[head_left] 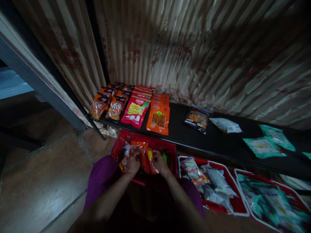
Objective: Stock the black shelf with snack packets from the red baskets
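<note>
Both my hands are inside a red plastic basket (160,141) in front of me. My left hand (133,164) has its fingers closed on an orange snack bag (139,145). A second orange packet with a yellow panel (150,154) is gripped at its edge by my right hand (159,161). Other colourful packets lie around them, a green packet (165,157) among these; my hands and the bags partly hide them. Matching orange snack bags (159,116) lie in an overlapping row on the black shelf (178,131) just beyond the basket.
Red bags (136,108) and black-and-orange bags (116,105) fill the shelf's left end. A brown snack bag (197,119), a white bag (225,125) and pale green bags (264,147) lie farther right. Two more red baskets (239,204) hold packets. A pleated curtain (194,48) hangs behind.
</note>
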Motion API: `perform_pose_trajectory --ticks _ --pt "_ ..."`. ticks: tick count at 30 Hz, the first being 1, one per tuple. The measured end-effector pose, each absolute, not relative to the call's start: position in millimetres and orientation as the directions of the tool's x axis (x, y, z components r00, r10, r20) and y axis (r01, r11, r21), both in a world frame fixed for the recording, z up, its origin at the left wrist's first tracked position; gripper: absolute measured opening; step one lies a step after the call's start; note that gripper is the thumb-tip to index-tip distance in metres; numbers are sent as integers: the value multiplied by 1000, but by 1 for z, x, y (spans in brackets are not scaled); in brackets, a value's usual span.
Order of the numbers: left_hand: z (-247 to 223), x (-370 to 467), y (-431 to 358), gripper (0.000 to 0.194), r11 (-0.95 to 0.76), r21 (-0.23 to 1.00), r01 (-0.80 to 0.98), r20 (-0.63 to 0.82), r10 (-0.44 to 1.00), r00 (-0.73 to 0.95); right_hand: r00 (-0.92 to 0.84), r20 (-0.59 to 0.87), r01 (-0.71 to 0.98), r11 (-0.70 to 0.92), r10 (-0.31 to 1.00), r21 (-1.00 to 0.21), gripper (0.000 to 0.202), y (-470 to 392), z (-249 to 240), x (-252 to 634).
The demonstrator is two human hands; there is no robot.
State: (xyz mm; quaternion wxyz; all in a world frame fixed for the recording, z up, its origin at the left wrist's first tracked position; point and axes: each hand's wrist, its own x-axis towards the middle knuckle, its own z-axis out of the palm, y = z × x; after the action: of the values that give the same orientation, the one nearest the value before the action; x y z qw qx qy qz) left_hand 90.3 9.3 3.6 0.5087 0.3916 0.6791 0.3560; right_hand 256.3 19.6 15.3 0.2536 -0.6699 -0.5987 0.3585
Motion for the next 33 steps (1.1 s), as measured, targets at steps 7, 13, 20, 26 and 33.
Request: perform_pose_trajectory --ticks 7,13,20,26,33 --pt "56 87 20 32 49 975 216 -36 997 -62 -327 -233 294 -136 916 -946 18 20 144 297" --pt "106 81 -3 34 193 966 -172 -126 933 338 -112 -277 63 -272 954 -960 20 17 211 292" --pt "136 81 -31 42 410 815 -408 -188 855 484 -66 -258 3 -258 964 -966 26 19 218 291" --pt "140 85 -42 38 378 810 -449 -220 905 365 88 -189 -194 -170 978 -966 41 3 213 292" --pt "139 96 -46 34 300 768 -567 -239 954 181 278 -205 -421 -72 938 -904 35 -43 178 271"
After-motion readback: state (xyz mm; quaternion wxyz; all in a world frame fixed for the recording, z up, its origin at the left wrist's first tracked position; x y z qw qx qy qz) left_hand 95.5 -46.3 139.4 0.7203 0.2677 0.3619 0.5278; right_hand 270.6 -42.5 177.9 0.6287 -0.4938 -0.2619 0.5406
